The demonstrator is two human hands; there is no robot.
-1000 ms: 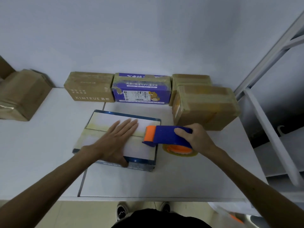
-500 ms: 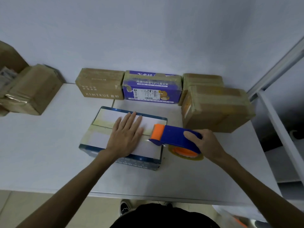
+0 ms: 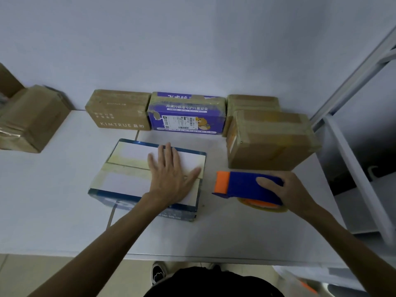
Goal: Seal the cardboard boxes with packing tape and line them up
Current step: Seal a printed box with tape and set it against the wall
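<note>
**On the table: one palm flat on the box, the other hand round the dispenser**

Near the middle of the white table point(image 3: 53, 200), I am pressing my left hand point(image 3: 171, 179) flat on the lid of the white-topped box point(image 3: 128, 183), fingers straight and spread, thumb reaching toward the box's right edge. Yellowish tape is running across the lid along its seam, and my palm is covering the right part of that strip. Just to the right of the box, apart from it, I am gripping the blue tape dispenser point(image 3: 246, 186) with my right hand point(image 3: 287, 191), fingers curled over its back end. Its orange front is pointing left toward the box, and the tape roll point(image 3: 263, 205) is showing beneath it, low against the tabletop.

Along the wall at the back, three boxes are sitting side by side: a brown KIMTRUE box point(image 3: 117, 112), a purple box point(image 3: 186, 116) touching it on the right, and a small brown box point(image 3: 252, 101) next to that. A larger taped brown box point(image 3: 272, 140) is standing in front of that last one, just beyond my right hand. Far to the left, another brown box point(image 3: 32, 118) is lying at an angle, well apart from the row. A metal shelf frame point(image 3: 353, 82) is rising at the table's right side.
</note>
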